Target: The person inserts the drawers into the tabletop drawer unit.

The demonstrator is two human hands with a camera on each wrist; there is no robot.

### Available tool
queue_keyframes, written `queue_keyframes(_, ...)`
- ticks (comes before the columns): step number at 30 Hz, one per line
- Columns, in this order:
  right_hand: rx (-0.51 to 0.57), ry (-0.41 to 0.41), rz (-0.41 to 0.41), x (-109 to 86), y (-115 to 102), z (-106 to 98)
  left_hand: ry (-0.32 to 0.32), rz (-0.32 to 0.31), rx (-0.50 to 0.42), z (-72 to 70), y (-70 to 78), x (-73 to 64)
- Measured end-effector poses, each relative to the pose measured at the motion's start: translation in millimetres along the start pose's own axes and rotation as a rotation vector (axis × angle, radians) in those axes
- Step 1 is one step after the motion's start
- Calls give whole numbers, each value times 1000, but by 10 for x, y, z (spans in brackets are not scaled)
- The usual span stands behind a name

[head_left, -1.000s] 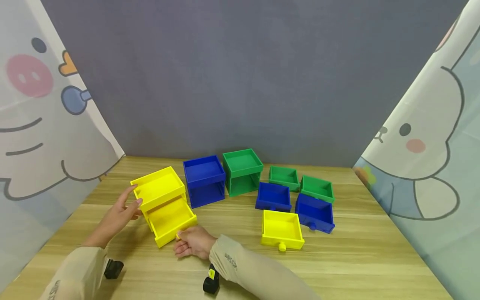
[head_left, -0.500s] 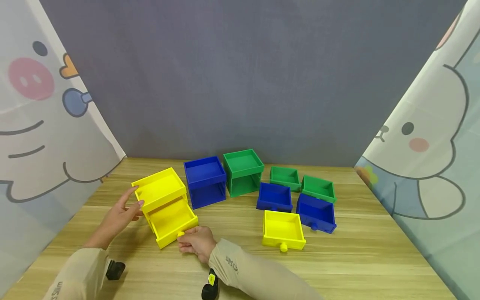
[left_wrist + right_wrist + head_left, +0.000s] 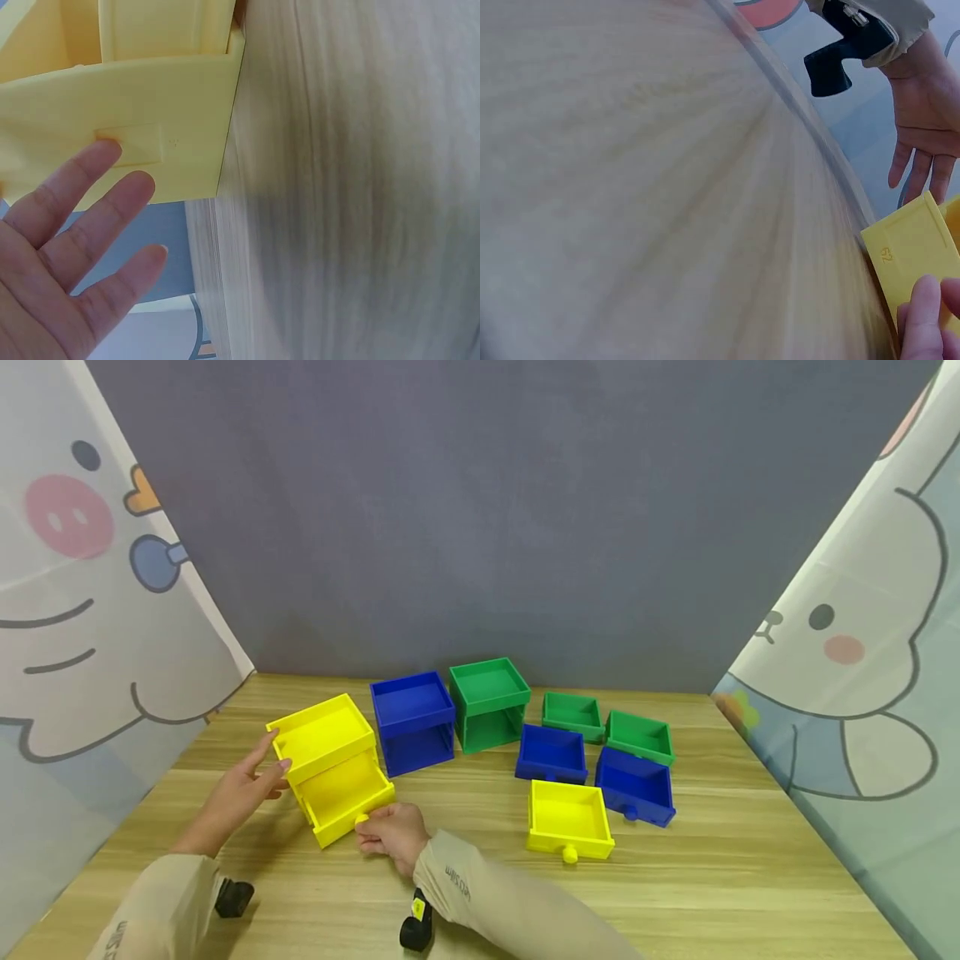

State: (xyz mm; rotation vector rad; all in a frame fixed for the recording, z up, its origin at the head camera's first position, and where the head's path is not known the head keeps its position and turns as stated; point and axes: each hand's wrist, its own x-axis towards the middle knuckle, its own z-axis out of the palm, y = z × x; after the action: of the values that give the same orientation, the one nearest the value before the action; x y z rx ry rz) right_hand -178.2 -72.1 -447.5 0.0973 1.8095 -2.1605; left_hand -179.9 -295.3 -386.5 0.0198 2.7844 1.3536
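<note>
At the left of the table stands a yellow cabinet with a tray-like top. Its yellow drawer sticks partway out of the front, with nothing inside. My right hand pinches the round knob of that drawer between thumb and fingers. In the right wrist view, my fingertips lie in front of the drawer's front panel. My left hand lies along the cabinet's left side, fingers extended. The left wrist view shows those fingers spread over the flat side wall.
A blue cabinet and a green cabinet, both without drawers, stand at the back. To the right lie loose drawers: a yellow one, two blue and two green. A grey cloth hangs behind the table.
The yellow drawer has slid slightly further into its cabinet, my right hand moving with it on the knob. My left hand keeps its place at the cabinet's side.
</note>
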Motion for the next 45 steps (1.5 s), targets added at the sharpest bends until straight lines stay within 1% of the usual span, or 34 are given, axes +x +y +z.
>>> queue_keyframes(3, -2, 10, -3, 38, -20, -12, -5, -4, 4, 0, 14, 15)
queue_keyframes(5, -7, -3, 17, 50, -27, -20, -1, -5, 6, -1, 16, 17)
queue_keyframes(8, -31, -30, 83, 54, -35, -28, 9, -1, 10, -5, 11, 8)
queue_keyframes(11, -81, -78, 166, 46, -62, -45, 11, 5, 5, -9, 1, 0)
queue_keyframes(13, -108, -110, 193, 42, -87, -60, 7, 3, 6, -11, -1, 1)
queue_keyframes(15, -123, -137, 203, 42, -107, -72, 7, 7, 0, -8, 0, 3)
queue_keyframes(18, -119, -144, 191, 46, -117, -62, 17, 13, -2, -6, -5, 4)
queue_keyframes(25, -121, -123, 152, 71, -96, 12, 13, 10, -29, 17, -6, 5)
queue_keyframes(29, -127, -102, 125, 125, -101, 33, 16, 9, -20, 21, 2, 20)
queue_keyframes(37, -124, -69, 126, 170, -128, 47, 3, 0, -5, 44, 8, 47)
queue_keyframes(45, -114, -51, 105, 208, -126, 127, 11, -16, -14, 6, 21, 35)
